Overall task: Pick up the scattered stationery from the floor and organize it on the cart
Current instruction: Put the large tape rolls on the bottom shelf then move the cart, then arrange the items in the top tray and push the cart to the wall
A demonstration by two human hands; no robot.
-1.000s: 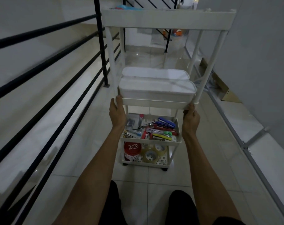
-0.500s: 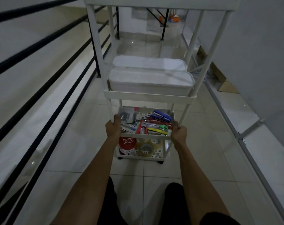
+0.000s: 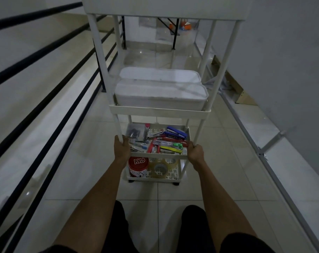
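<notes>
You are now gripping the cart [image 3: 159, 111] lower down, left hand [image 3: 120, 148] and right hand [image 3: 196, 153] closed around its posts beside the stationery [image 3: 159, 141] shelf, suggesting you are moving it.

The cart [image 3: 159, 111] looked like matt white plastic, its two lidded boxes [image 3: 160, 94] smooth and faintly scuffed, the tape rolls [image 3: 161, 166] clear and shiny, the floor [image 3: 219, 161] glossy tile, and the railing [image 3: 45, 99] at left dark painted metal.
</notes>
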